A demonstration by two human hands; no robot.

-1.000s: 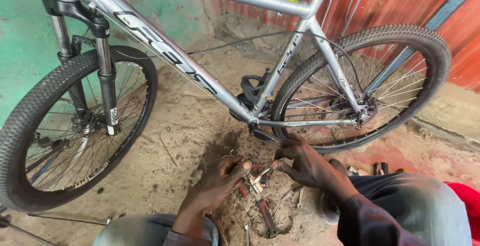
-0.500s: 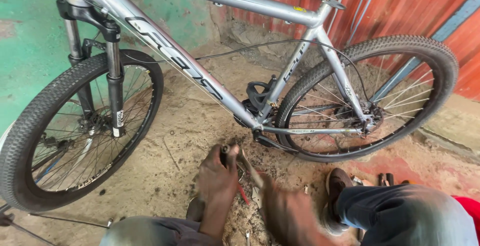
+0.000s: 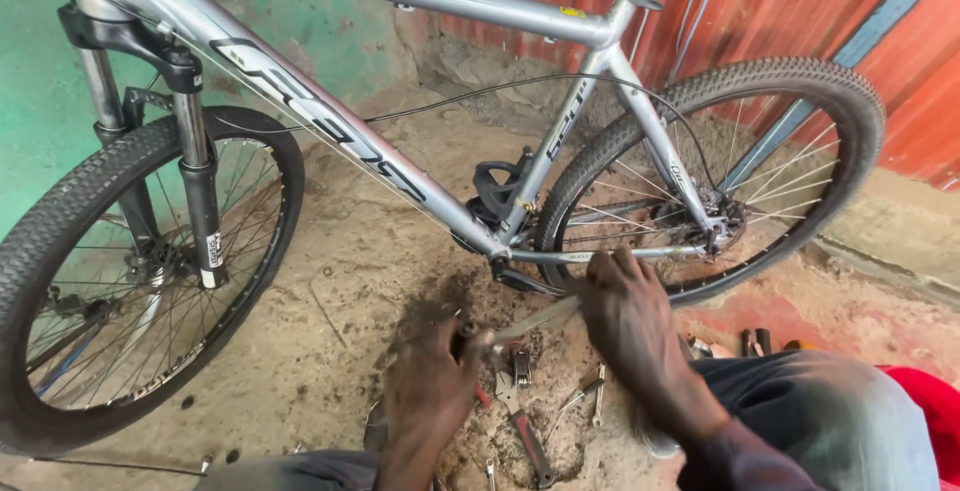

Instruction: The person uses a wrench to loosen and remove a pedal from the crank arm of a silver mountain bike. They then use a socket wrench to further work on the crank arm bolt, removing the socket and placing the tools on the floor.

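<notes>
Hands: left [image 3: 432, 383] closed on a small part, right [image 3: 628, 313] now gripping a rod [image 3: 535, 319], lifted off the tools [image 3: 520, 406], lower centre.

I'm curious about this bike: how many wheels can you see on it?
2. The front wheel stands at the left below the suspension fork; the rear wheel is at the right, just beyond the right hand. Neither is hidden.

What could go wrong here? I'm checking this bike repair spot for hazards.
The hands, left and right, share a long metal tool right by the crank; a slip might knock knuckles against it. Loose pliers and wrenches lie in the dirt and could get buried. The bicycle shows no visible stand and may tip.
</notes>
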